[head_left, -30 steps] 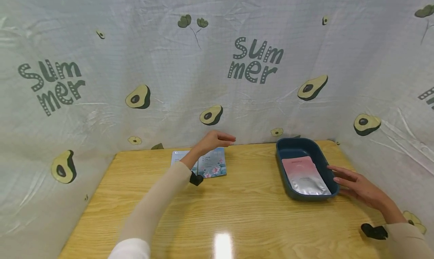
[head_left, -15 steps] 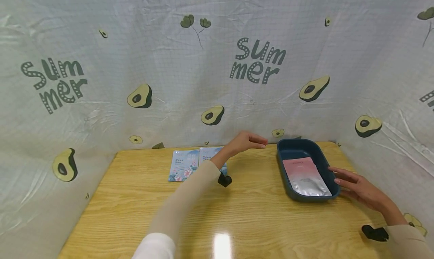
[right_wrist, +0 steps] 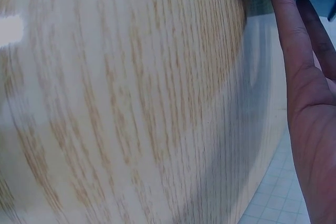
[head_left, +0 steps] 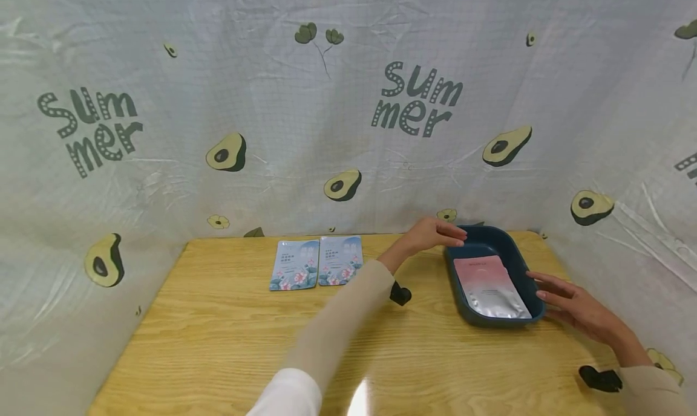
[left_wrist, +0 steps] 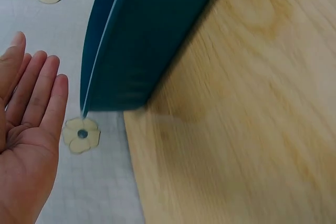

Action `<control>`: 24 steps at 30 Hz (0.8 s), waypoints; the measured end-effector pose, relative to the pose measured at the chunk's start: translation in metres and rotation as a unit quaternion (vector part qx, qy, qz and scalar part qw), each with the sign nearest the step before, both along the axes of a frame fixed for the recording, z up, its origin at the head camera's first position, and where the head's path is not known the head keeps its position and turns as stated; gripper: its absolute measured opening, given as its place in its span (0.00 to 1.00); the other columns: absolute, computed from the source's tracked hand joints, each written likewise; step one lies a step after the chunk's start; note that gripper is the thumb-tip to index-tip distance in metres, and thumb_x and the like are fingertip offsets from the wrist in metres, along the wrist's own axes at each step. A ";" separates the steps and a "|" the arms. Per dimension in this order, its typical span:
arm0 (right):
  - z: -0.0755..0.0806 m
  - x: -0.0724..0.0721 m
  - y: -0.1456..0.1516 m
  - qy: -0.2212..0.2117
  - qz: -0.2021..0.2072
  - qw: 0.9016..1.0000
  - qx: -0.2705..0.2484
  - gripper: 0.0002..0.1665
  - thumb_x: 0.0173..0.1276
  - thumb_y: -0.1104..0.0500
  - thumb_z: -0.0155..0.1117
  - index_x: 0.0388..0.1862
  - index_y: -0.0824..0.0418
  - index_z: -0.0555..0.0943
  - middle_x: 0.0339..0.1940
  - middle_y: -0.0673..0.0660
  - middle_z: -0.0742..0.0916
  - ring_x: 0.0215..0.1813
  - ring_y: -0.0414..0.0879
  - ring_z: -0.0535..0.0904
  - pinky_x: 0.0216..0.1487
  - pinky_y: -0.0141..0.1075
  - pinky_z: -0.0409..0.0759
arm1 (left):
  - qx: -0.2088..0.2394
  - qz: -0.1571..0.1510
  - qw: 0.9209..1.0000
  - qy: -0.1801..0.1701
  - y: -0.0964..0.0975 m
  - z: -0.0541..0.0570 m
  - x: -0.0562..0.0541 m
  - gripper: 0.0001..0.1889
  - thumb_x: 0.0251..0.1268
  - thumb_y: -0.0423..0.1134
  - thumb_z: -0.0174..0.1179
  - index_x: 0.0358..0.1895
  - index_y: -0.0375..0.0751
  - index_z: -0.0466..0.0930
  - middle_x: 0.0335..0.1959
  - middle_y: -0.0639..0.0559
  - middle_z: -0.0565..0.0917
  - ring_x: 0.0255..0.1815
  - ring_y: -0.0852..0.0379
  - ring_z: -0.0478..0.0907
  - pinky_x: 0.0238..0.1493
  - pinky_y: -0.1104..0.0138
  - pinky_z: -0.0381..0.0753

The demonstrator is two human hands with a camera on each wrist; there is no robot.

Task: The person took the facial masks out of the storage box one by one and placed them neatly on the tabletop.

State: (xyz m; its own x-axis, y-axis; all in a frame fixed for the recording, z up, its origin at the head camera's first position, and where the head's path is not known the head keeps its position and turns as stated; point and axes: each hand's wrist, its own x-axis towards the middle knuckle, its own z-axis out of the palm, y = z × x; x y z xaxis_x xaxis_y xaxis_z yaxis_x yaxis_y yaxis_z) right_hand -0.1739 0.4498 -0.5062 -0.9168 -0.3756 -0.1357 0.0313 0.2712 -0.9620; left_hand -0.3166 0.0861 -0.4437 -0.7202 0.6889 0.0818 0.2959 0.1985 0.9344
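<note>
A dark blue rectangular bin (head_left: 503,323) stands at the right of the table, holding a sachet (head_left: 484,277) that fades from pink to silver. My left hand (head_left: 432,234) hovers by the bin's far left corner. In the left wrist view its fingers (left_wrist: 39,93) are straight, nothing lies in the palm, and a gap parts them from the bin's wall (left_wrist: 142,40). On the other side, my right hand (head_left: 582,310) has its extended fingertips against the bin's right side. The right wrist view shows those fingers (right_wrist: 294,35) nearly straight at the dark wall.
Two light blue sachets with pink flowers, a left one (head_left: 295,265) and a right one (head_left: 340,260), lie side by side near the back of the wooden table (head_left: 229,337). A printed avocado cloth (head_left: 272,101) hangs behind the table and along its sides.
My left hand has moved right, from above the blue sachets to the bin's far left corner. Both blue sachets are now uncovered. My right hand stays at the bin.
</note>
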 end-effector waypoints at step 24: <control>-0.002 -0.001 -0.001 -0.021 -0.010 1.000 0.021 0.33 0.85 0.58 0.47 0.83 0.58 0.54 0.61 0.27 0.71 0.58 0.25 0.77 0.54 0.32 0.83 | 0.047 0.064 0.991 -0.108 0.051 -0.002 0.012 0.14 0.65 0.35 0.70 0.52 0.43 0.89 0.40 0.58 0.91 0.44 0.70 0.84 0.49 0.75 0.82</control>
